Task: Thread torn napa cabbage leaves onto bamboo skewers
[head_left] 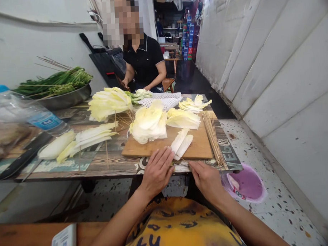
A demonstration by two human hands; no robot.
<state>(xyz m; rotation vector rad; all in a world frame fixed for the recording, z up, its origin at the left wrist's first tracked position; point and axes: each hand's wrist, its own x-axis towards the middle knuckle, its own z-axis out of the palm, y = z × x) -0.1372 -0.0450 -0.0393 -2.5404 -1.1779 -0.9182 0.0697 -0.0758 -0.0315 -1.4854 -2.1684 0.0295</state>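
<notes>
Two pale strips of napa cabbage leaf (pixel 182 144) lie side by side near the front edge of the wooden cutting board (pixel 154 149). My left hand (pixel 158 170) rests flat, its fingers stretched out and touching the left strip. Close to the strips' lower end, my right hand (pixel 206 177) is closed in a pinch on a thin bamboo skewer, most of it hidden by the fingers. A stack of cabbage leaves (pixel 149 123) and more leaves (pixel 183 118) lie farther back on the board. A bundle of bamboo skewers (pixel 213 137) lies along the board's right edge.
On the left are cabbage pieces with skewers (pixel 91 138), a black-handled knife (pixel 24 156), a plastic bottle (pixel 47 120) and a metal bowl of skewered greens (pixel 68 97). A person in black (pixel 144 59) sits across the table. A pink-lined bin (pixel 248 184) stands at right.
</notes>
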